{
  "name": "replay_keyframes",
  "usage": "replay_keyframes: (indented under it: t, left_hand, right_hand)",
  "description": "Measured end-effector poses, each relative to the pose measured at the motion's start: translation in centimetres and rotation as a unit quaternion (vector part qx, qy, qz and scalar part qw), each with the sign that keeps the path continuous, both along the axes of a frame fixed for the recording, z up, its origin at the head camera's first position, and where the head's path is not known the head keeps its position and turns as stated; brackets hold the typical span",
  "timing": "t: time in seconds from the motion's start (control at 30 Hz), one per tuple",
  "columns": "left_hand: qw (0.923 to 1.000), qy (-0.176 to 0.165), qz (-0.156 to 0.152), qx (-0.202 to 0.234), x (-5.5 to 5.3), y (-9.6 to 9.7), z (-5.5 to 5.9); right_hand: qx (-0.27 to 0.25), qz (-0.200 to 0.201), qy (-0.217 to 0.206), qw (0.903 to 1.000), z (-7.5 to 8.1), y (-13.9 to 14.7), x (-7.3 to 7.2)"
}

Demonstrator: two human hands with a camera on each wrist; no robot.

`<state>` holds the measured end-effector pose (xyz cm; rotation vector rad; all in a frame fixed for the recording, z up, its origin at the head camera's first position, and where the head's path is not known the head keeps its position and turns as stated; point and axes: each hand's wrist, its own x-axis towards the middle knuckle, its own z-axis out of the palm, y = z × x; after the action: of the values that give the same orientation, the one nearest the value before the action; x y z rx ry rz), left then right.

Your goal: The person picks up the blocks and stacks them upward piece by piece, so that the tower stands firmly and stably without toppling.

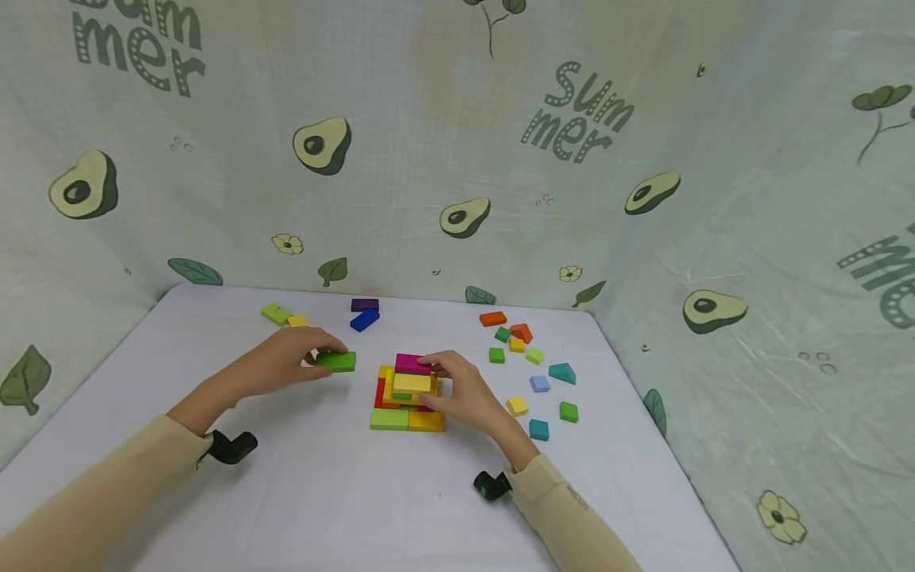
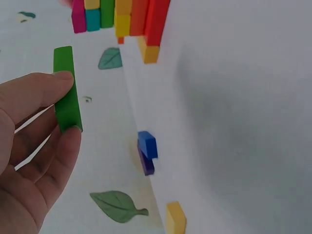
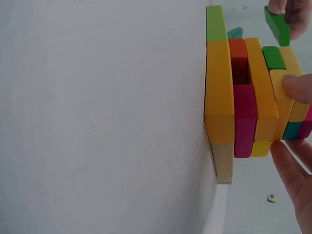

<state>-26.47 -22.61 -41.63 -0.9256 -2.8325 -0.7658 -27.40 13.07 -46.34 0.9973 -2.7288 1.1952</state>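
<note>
Between thumb and fingertips my left hand (image 1: 289, 361) pinches a flat green block (image 2: 67, 92), held left of a stacked block tower (image 1: 408, 419). My right hand (image 1: 465, 393) is at the tower's upper right side. Its thumb (image 3: 298, 88) touches a yellow block near the top, and its fingers (image 3: 291, 175) reach round the side of the upper layers. A magenta block (image 1: 409, 364) lies at the top rear, behind a pale yellow block (image 1: 412, 384). Lower layers show orange, red, magenta and light green blocks. The right palm is mostly out of the right wrist view.
Right of the tower lie several loose blocks, among them a teal triangle (image 1: 562, 372), a teal block (image 1: 539, 430) and an orange block (image 1: 492, 318). Blue (image 1: 364, 319) and purple (image 1: 364, 304) blocks lie at the back, a light green block (image 1: 276, 313) at back left. Patterned cloth (image 1: 400, 183) hangs behind.
</note>
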Motion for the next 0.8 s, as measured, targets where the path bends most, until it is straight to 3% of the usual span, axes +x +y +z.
replay_keyframes:
  t: [0.3,0.57,0.8]
  left_hand:
    - [0.9985,0.02,-0.052,0.004,0.1,5.3,1.8]
    - [0.9977,0.018,-0.065,0.004,0.1,8.5,1.4]
    - [0.9978,0.024,-0.062,-0.001,0.1,10.0,0.3]
  right_hand:
    - [0.0,0.003,0.005,1.0,0.0,0.0,0.0]
    - [-0.001,0.007,0.003,1.0,0.0,0.1,0.0]
    - [-0.005,0.008,0.003,1.0,0.0,0.1,0.0]
